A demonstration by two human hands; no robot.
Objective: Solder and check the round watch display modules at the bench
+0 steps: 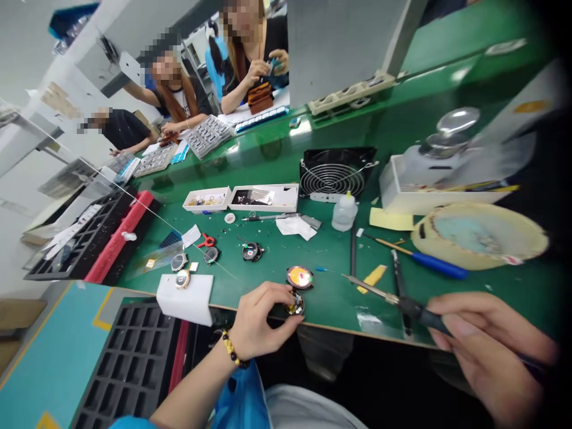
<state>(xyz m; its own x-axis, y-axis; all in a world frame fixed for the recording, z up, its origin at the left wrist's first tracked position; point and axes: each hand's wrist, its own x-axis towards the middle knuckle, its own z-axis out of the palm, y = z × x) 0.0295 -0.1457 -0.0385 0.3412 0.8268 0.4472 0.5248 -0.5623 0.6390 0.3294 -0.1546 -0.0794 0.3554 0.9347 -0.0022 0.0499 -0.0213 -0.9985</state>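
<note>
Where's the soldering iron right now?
In the head view, the soldering iron is at lower right, held in the right hand, pointing left toward the lit watch face.

Fan (335,179): black, wire-guarded, far centre.
Bottle (344,215): translucent, upright.
Oval dish (473,261): yellowish, right.
Compartment tray (129,357): black, near left.

Your green bench (328,307), glossy top. Near your edge: round watch display (300,276), face up. Mid-bench: squeeze bottle (344,215), red clip (207,241). Farther back: two white trays (263,207) beside black fan (337,176). Your right: yellowish oval bowl (480,262), blue-handled tool (440,265).
</note>
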